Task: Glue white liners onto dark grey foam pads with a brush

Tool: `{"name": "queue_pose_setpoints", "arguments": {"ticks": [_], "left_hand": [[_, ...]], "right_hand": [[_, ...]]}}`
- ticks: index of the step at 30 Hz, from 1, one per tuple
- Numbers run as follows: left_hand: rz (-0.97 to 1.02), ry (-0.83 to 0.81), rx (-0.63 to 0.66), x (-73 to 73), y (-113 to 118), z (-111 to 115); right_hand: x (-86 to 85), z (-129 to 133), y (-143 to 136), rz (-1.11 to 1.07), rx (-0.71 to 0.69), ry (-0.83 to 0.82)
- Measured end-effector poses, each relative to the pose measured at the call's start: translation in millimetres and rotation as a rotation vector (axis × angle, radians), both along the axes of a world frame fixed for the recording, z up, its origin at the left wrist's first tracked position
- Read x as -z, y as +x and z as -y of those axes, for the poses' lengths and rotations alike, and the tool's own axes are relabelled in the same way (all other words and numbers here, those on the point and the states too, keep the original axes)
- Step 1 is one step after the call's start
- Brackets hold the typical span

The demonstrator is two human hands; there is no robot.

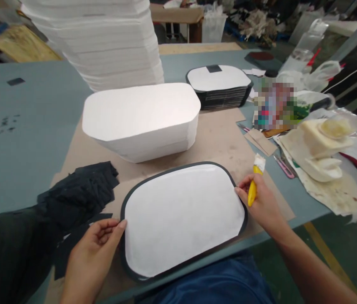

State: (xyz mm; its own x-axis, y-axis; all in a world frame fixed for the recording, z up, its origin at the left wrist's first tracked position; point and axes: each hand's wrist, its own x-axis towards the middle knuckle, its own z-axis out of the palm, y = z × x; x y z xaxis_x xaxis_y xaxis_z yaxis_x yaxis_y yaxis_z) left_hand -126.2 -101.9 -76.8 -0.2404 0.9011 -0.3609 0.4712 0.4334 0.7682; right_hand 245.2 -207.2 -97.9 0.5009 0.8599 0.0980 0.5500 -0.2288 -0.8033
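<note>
A rounded white panel with a black border (183, 215) lies at the table's front edge. My left hand (94, 249) pinches its left rim between thumb and fingers. At the opposite rim, my right hand (260, 200) grips the border with thumb and fingertip. A yellow-handled glue brush (252, 190) is also tucked in that hand, its whitish bristles pointing up and away. To the left of the panel sits a heap of black fabric pieces (80, 192). More black pieces lie partly under my left hand and wrist.
Behind the panel stands a stack of white shaped sheets (143, 114), with a taller white stack (111, 42) beyond. Finished-looking black-edged panels (219, 80) are piled at the back. To the right are a pink cutter (283, 166), stained cloth (333, 185) and a yellowish foam block (324, 135).
</note>
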Motion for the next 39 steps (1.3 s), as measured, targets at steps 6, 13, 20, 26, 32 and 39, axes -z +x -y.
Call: {"name": "queue_pose_setpoints", "arguments": {"ticks": [6,13,20,26,32,39], "left_hand": [[-0.098,-0.031,0.016,-7.4,2,0],[-0.127,-0.045,0.063,-7.2,2,0],[-0.214,-0.042,0.103,-12.7,5,1],[-0.258,-0.038,0.121,-15.6,7,4],[-0.217,-0.024,0.173,-15.8,7,4],[-0.249,-0.007,0.177,-19.4,11,9]], "right_hand": [[-1.4,-4,-1,-0.030,0.019,0.004],[-3.6,-6,0,-0.083,0.001,-0.004],[-9.1,-6,6,-0.102,-0.021,0.054],[-8.5,-6,11,-0.111,-0.089,0.009],[-14.1,-5,16,-0.155,-0.090,0.089],[-15.2,-3,22,-0.173,-0.096,0.081]]}}
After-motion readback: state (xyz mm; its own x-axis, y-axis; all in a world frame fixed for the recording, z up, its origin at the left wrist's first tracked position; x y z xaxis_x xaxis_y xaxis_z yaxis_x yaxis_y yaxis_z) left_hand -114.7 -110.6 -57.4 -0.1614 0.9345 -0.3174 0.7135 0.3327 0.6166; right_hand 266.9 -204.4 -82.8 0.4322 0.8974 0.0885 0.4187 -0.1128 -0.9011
